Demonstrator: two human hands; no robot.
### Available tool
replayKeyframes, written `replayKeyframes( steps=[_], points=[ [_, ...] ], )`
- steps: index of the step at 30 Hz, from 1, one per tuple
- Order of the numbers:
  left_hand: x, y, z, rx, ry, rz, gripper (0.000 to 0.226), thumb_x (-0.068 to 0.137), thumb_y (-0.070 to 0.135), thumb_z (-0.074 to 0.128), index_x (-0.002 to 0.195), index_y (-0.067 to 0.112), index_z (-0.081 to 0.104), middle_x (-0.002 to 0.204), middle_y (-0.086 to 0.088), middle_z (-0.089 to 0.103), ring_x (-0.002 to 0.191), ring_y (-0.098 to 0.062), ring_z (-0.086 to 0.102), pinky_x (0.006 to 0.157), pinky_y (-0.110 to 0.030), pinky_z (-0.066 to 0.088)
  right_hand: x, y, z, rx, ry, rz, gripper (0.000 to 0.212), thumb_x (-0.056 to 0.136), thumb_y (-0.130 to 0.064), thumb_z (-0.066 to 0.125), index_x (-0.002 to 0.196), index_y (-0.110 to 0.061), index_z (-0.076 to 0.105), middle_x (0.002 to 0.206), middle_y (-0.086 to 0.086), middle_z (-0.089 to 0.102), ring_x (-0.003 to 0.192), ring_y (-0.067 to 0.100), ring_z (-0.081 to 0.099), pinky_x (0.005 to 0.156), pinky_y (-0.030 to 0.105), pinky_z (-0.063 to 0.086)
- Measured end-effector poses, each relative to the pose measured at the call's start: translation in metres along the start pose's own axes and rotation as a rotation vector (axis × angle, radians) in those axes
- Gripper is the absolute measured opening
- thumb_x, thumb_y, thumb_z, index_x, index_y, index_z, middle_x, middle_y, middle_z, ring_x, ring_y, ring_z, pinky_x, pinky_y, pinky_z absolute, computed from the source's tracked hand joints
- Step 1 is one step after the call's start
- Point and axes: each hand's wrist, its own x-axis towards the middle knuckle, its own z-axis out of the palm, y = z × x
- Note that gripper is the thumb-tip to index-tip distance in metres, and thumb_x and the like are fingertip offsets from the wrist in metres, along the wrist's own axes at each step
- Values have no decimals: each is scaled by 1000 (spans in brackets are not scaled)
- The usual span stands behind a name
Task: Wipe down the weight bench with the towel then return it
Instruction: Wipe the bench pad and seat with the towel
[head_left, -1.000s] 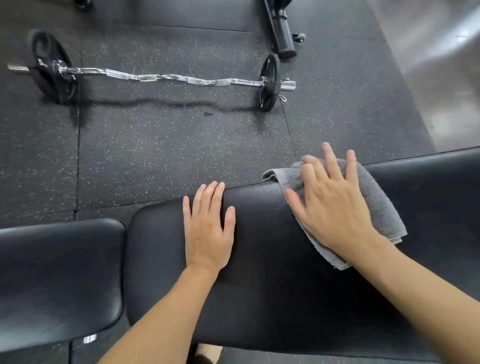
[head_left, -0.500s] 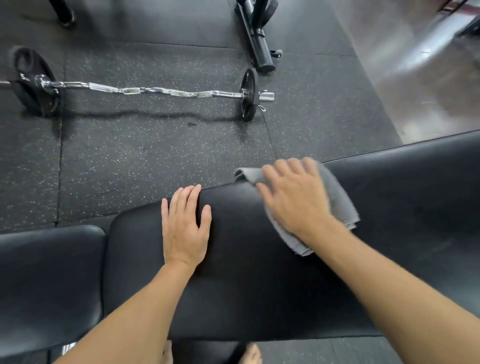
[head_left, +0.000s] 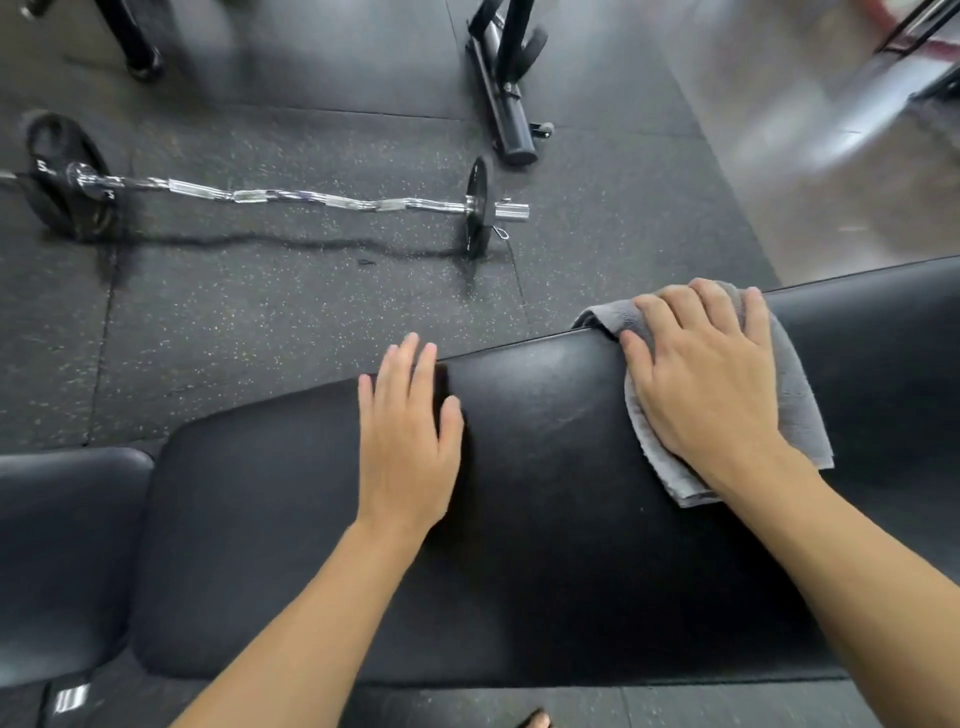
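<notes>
On the black padded bench (head_left: 545, 519), which runs across the near side of the room, a person leans in with both bare arms. Their right hand (head_left: 701, 374) lies flat, fingers spread, pressing a grey towel (head_left: 795, 405) against the pad; it is not gripping the cloth, only pressing down on it. The towel sits at the far edge of the pad, one corner folding over that edge toward the floor. Their left hand (head_left: 405, 441) rests open and empty on the bare pad, well apart from the towel, its fingertips reaching the far edge. A faint sheen shows on the vinyl between the two hands. A second, separate pad (head_left: 57, 561) sits at the left, with a narrow gap between it and the main one.

Beyond the bench lies dark speckled rubber flooring (head_left: 260, 322), laid in tiles with visible seams. A chrome curl bar (head_left: 291, 200) with a black plate on each end lies on it, parallel to the bench. A black equipment frame (head_left: 498, 88) stands farther back, and shiny pale flooring (head_left: 831, 171) begins at the right.
</notes>
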Motion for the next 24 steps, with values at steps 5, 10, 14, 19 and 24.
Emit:
replayKeyframes(
  steps=[5,10,14,19,24],
  points=[
    [2,113,44,70,-45,25,68,100,46,14,160,20,30,169,4,27,159,-20,14,128,-53,8,2,60,-9,33,49,4,46,103,-39,31,124,-12,62,130,9,64,138,34,48,122,58,19],
    [2,115,48,73,-3,-9,64,100,44,22,156,19,39,162,4,41,156,-19,24,127,-51,12,19,148,-21,-3,21,10,46,103,-40,31,109,-10,66,113,11,69,122,36,57,120,59,21],
    [1,119,51,63,8,-23,63,99,43,24,155,19,41,160,5,42,155,-18,25,128,-50,12,27,154,-21,-92,-17,-76,42,106,-37,30,99,-13,63,101,11,69,103,37,61,112,52,33],
    [0,121,49,48,12,-32,62,99,43,25,155,20,40,160,6,41,155,-17,24,128,-49,10,35,111,-24,-36,-63,-181,40,104,-39,27,94,-19,60,96,8,71,90,33,63,84,45,42],
    [0,120,48,24,-9,-37,62,98,42,26,154,20,41,161,6,40,155,-16,23,128,-49,10,32,19,-7,83,-138,-443,38,107,-41,32,118,-15,58,119,8,66,107,32,60,92,46,40]
  ],
)
